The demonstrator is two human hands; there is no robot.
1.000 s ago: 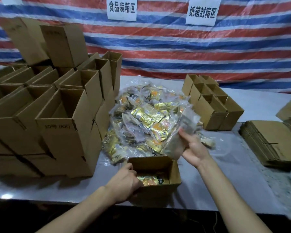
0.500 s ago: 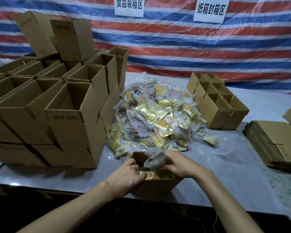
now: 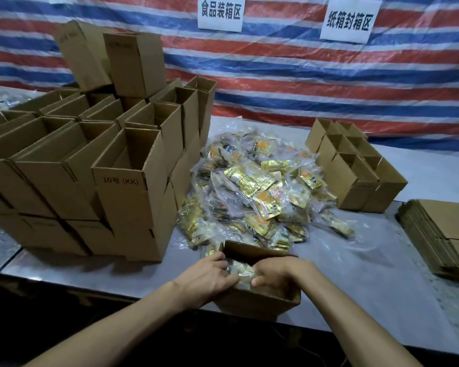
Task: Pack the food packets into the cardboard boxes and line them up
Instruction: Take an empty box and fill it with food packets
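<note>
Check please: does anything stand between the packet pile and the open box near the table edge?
Nothing visible does. The pile lies directly behind the box; only the left hand and right hand are at its opening, handling a packet inside.

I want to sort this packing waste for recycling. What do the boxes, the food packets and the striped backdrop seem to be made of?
Boxes: brown cardboard, likely corrugated, matte; thick cut edges at the open tops.
Food packets: thin plastic film, partly clear, partly gold, perhaps metallised; glossy, crinkled, glinting.
Striped backdrop: probably woven plastic tarpaulin with a slight sheen and creases; weave too fine to confirm.
</note>
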